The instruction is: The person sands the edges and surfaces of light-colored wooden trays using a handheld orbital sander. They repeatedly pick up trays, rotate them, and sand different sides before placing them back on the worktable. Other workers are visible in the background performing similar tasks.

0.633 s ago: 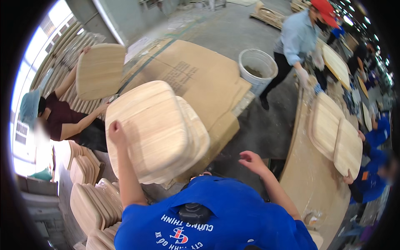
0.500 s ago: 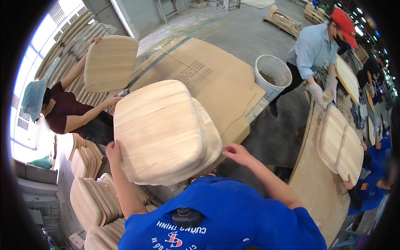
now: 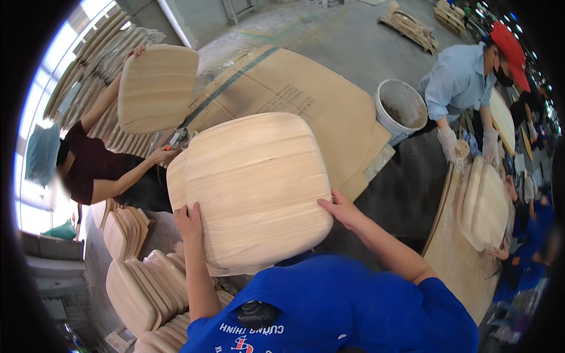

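A pale wooden seat panel (image 3: pixel 262 182) with rounded corners lies before me, on top of at least one similar panel (image 3: pixel 176 179) whose edge sticks out on the left. My left hand (image 3: pixel 189 225) grips its lower left edge, fingertips on the upper face. At the right edge, my right hand (image 3: pixel 342 209) holds the same panel, thumb on top and fingers partly hidden below. Whatever supports the lower panel is covered by the wood.
Brown cardboard (image 3: pixel 294 94) spreads beyond the panels, with a white bucket (image 3: pixel 401 109) at its right. A co-worker on the left raises another panel (image 3: pixel 158 88) and holds a tool. Stacked panels (image 3: pixel 138 294) stand lower left. At right, co-workers handle panels (image 3: pixel 485 203) at a table (image 3: pixel 453 276).
The top panel has shifted right over the lower one. My right hand has come from the lower panels' corner onto its right edge; my left hand has moved right with it.
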`<state>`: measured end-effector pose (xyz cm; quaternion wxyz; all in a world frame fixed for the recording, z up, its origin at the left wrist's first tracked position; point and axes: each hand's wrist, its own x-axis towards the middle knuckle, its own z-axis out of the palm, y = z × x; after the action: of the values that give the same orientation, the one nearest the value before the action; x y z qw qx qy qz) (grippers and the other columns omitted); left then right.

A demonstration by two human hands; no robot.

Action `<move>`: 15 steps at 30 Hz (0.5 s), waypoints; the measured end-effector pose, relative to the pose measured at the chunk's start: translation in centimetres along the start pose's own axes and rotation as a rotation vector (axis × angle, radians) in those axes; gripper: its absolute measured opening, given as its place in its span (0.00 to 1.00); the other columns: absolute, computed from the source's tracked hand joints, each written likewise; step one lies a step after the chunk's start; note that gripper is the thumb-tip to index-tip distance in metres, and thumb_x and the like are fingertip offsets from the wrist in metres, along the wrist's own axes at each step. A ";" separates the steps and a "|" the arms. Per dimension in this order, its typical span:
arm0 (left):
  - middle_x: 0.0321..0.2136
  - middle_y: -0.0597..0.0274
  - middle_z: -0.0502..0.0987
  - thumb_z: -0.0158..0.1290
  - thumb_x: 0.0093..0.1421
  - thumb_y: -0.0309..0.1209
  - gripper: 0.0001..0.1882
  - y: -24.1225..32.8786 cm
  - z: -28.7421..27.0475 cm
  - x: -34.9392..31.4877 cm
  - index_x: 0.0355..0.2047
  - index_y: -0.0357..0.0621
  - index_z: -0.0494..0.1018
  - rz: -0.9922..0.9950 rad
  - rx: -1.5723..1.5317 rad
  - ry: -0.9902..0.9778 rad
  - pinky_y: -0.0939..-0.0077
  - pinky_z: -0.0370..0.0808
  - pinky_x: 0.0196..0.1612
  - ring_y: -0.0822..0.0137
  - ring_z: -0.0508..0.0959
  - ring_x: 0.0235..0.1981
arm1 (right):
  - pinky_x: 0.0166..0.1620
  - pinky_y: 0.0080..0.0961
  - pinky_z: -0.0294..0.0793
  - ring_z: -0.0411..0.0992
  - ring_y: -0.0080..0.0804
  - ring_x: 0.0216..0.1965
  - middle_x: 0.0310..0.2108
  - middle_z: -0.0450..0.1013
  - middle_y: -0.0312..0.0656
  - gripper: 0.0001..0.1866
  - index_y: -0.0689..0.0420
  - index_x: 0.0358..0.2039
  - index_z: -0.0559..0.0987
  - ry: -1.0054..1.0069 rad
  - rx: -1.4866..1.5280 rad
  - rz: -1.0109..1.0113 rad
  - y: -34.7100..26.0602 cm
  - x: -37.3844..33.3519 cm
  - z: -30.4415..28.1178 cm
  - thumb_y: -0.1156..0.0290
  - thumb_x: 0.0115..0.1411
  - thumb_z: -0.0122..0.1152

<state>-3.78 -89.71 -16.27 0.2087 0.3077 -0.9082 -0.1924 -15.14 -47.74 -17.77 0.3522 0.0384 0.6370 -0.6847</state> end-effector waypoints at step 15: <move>0.33 0.42 0.79 0.52 0.56 0.61 0.39 5.6 5.2 14.0 0.38 0.25 0.74 -0.233 -0.101 -0.452 0.64 0.74 0.42 0.52 0.79 0.37 | 0.44 0.32 0.76 0.71 0.31 0.48 0.49 0.71 0.44 0.29 0.55 0.60 0.60 0.015 0.241 0.001 1.4 -3.8 -1.2 0.66 0.62 0.60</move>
<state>-19.20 -93.42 -14.35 -0.0079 0.3485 -0.8796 -0.3239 -12.04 -44.98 -17.27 0.3406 0.0861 0.5525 -0.7559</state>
